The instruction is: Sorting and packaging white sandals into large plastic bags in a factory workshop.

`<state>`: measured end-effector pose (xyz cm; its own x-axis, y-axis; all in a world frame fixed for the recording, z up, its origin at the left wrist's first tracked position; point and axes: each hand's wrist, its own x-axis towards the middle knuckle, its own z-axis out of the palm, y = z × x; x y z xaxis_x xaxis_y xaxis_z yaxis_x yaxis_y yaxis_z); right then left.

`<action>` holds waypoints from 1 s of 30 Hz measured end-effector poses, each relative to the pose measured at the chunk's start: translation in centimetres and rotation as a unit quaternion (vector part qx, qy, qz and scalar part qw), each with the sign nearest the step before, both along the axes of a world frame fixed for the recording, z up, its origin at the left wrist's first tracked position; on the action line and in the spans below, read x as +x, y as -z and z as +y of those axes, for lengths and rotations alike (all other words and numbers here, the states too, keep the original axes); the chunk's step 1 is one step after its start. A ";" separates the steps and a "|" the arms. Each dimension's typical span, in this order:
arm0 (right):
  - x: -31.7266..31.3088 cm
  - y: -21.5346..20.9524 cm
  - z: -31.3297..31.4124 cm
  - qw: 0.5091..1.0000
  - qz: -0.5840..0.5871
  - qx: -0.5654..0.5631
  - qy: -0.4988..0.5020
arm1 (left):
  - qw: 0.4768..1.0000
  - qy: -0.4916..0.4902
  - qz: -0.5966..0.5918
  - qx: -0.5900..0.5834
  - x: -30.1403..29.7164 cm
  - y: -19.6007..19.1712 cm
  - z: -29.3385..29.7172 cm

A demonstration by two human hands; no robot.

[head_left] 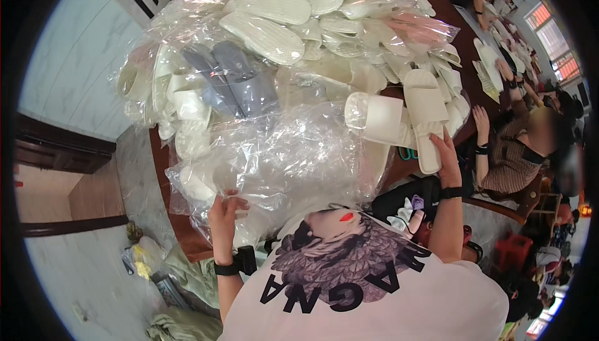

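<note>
The right hand point(445, 159) is gripping the heel end of a cream, flat slipper with a wide strap point(427, 115), near the right side of the reddish-brown table point(192, 238). The left hand point(228, 212) is curling its fingers at clear, crinkly plastic point(281, 154); I cannot tell if it is pinching it. A loose grip could be letting the slipper drop, and a hard pull could be tearing the plastic. The big pile of pale, plastic-wrapped slippers point(274, 10) is leaving little room; bare table edge is showing beside the left hand.
</note>
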<state>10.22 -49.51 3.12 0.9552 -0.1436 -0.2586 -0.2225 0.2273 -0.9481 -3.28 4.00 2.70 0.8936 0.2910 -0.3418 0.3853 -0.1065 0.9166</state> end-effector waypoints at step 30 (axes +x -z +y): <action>1.6 5.4 13.6 0.940 0.060 -0.042 -0.333 | 0.939 0.009 -0.150 0.309 3.8 -5.9 -7.2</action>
<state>11.85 -35.90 -2.33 0.8053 0.4511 -0.3847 -0.3950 -0.0757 -0.9156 0.56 -3.22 8.64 0.9292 0.3353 0.1553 0.1130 -0.6580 0.7445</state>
